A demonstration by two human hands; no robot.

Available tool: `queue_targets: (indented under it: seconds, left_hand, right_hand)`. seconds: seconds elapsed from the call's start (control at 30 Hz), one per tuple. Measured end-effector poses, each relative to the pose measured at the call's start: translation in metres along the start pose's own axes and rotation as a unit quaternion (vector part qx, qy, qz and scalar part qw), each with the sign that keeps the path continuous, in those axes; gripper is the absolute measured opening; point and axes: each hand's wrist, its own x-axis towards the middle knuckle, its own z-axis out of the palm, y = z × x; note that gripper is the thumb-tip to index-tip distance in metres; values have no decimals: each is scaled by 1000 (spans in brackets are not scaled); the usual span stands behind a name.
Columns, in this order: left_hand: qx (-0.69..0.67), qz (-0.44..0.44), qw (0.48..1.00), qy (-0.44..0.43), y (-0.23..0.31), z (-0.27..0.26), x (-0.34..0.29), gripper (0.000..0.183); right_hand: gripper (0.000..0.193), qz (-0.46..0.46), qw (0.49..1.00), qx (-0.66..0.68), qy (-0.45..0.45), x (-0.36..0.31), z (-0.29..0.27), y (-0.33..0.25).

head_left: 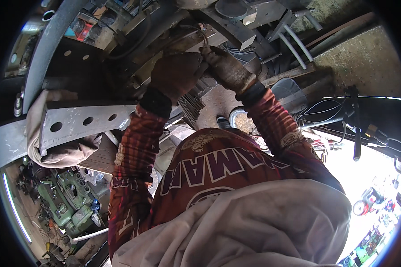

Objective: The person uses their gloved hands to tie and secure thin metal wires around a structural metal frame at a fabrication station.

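My two gloved hands meet over the metalwork at the top middle. My left hand (177, 73) is closed, its fingers turned in toward the right hand; what lies in it, if anything, is hidden. The fingers of my right hand (229, 71) are closed at the end of a thin, curved, brownish cable (204, 34), which arcs up and left from them. Just beyond both hands runs a steel beam (214, 40) of a dark metal frame. Shadow hides the fingertips where the gloves touch.
A thick steel plate with round holes (88, 121) juts in from the left, a cloth (67, 155) draped beneath it. Green machinery (67, 200) stands at the lower left. A mesh basket (288, 94) and hanging cables (321, 111) are right of my right forearm.
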Motion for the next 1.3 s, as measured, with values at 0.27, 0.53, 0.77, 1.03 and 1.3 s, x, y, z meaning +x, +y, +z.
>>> queue_targets:
  seconds: [0.27, 0.53, 0.77, 1.03, 1.3]
  left_hand:
    - [-273, -68, 954, 100, -16, -41, -62, 33]
    - [-786, -231, 571, 61, -4, -68, -101, 51]
    - [-715, -321, 591, 193, 9, -92, -162, 73]
    - [-651, -357, 631, 225, 40, -99, -269, 54]
    - [-615, -425, 577, 330, 70, -119, -349, 37]
  right_hand:
    - [57, -71, 969, -132, 196, -38, -2, -56]
    - [42, -86, 979, -184, 9, -16, -17, -120]
    - [37, 141, 975, 125, -120, -9, 1, -142]
    - [42, 241, 917, 247, -199, 7, 67, -132]
    - [63, 292, 886, 278, -230, -9, 153, -169]
